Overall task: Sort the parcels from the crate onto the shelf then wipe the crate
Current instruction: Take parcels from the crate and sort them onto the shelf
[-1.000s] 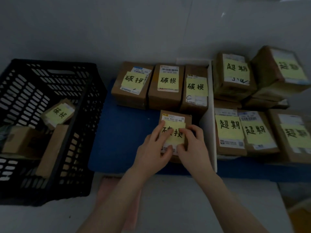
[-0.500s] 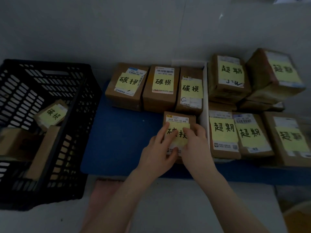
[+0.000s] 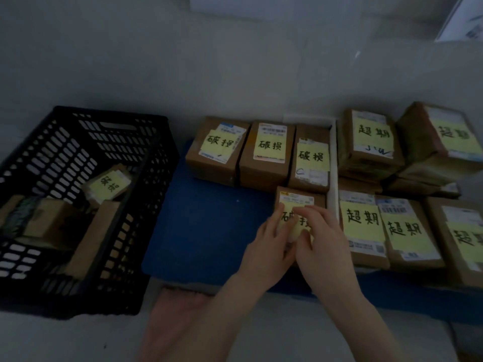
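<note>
A brown cardboard parcel with a yellow note lies on the blue shelf surface, just in front of a row of three similar parcels. My left hand and my right hand both rest on its top, fingers pressing the yellow note flat. The black plastic crate stands at the left with a few parcels inside, one showing a yellow note. A white divider separates this group from several parcels on the right.
A pinkish cloth lies on the white surface in front of the shelf, partly under my left forearm. A grey wall rises behind everything. Stacked parcels fill the far right.
The view has shifted slightly, and my hands have slid a little further over the note on the front parcel. The parcel itself stays in place.
</note>
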The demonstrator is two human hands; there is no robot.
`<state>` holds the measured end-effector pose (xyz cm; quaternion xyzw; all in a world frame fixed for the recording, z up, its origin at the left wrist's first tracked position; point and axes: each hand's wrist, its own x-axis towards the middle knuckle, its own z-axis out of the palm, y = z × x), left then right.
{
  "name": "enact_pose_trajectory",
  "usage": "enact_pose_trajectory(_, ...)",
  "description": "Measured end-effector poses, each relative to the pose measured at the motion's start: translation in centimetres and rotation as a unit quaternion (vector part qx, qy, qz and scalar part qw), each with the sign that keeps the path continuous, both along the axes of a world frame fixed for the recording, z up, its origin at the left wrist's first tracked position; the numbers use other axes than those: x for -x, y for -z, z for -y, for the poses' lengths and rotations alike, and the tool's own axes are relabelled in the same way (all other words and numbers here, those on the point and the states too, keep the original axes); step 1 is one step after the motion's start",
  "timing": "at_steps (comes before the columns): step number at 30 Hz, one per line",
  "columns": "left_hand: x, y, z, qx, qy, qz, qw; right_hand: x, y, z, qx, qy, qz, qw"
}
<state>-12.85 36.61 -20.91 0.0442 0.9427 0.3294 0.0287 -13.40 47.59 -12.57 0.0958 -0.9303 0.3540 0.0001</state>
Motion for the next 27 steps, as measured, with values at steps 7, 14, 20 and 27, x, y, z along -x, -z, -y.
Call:
enact_pose_trajectory(7,-6.5,-4.9,7.7,-0.068,-0.186,-0.120,0.973,-0.2,-0.5,3.4,0.040,-0.038,-0.014,0.998)
enact_pose_trajectory(14,-12.2,-9.0,23.9,0.008,-0.320,-0.205,0.925,-1.8,0.0,14.8,0.131,-0.133,0.078,0.979)
enact_pose_trajectory(20,-12.3,-8.1,36.8,0.064,-0.375,-0.125,0.916,-3.5,0.4,26.3,0.161,-0.176,0.075,0.968)
enact_pose_trajectory(27,-14.7,-6.0,44.7,0.051,-0.386,-0.048,0.920,-4.7,2.1,37.1,0.106,-0.254,0.074,0.959)
